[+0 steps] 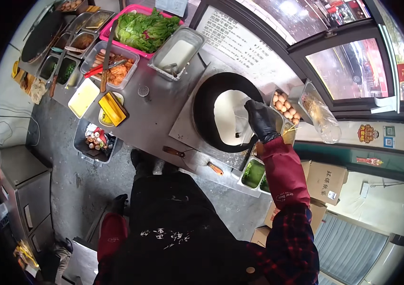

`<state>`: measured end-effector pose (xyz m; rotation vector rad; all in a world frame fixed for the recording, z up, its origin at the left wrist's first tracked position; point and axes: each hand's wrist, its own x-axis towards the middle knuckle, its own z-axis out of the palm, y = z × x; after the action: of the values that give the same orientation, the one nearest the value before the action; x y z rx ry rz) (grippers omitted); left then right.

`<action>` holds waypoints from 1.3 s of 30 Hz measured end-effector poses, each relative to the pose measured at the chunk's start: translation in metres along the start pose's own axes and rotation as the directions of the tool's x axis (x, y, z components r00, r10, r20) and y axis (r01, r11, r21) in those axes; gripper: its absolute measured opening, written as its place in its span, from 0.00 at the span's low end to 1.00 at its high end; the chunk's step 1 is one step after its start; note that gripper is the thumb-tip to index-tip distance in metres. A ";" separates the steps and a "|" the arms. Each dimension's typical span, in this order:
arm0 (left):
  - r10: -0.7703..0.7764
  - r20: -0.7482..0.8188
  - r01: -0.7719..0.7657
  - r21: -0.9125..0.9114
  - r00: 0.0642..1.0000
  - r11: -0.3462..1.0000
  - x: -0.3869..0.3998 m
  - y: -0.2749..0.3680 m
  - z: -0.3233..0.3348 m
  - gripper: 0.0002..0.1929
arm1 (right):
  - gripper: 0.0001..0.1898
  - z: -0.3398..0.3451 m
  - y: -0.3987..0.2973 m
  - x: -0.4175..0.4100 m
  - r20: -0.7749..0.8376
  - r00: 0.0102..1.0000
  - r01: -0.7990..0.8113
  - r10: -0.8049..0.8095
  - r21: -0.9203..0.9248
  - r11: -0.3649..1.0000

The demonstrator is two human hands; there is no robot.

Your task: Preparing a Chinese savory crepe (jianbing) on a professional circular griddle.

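Observation:
My right hand (260,119), in a black glove, is shut on a pale, see-through flat scraper (246,123). The scraper stands over a round black griddle (202,110), against a spread of white batter (225,110). The batter covers the middle of the plate, with dark metal around it. Low beside my black apron (173,213) hangs my left hand (119,203), also gloved in black. It is far from the counter, and its fingers are too dark to make out.
Eggs (285,106) fill a tray right of the griddle, near containers of chopped greens (252,172). Two wooden-handled scrapers (215,168) lie at the counter's front edge. Leftward are a steel pan (178,51), lettuce (145,30), a long knife (106,57) and a waste bin (97,156).

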<state>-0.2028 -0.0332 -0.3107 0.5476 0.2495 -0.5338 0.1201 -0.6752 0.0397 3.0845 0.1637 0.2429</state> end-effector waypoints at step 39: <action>0.027 -0.827 0.610 0.436 0.561 0.662 0.010 -0.027 0.086 0.16 | 0.15 0.113 0.103 0.186 0.471 0.840 -0.519 0.271 0.548 0.657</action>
<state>-0.2015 -0.1045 -0.2541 1.5296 1.0627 -0.7253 0.3311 -0.7612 -0.0383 3.7501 -0.6073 -0.4877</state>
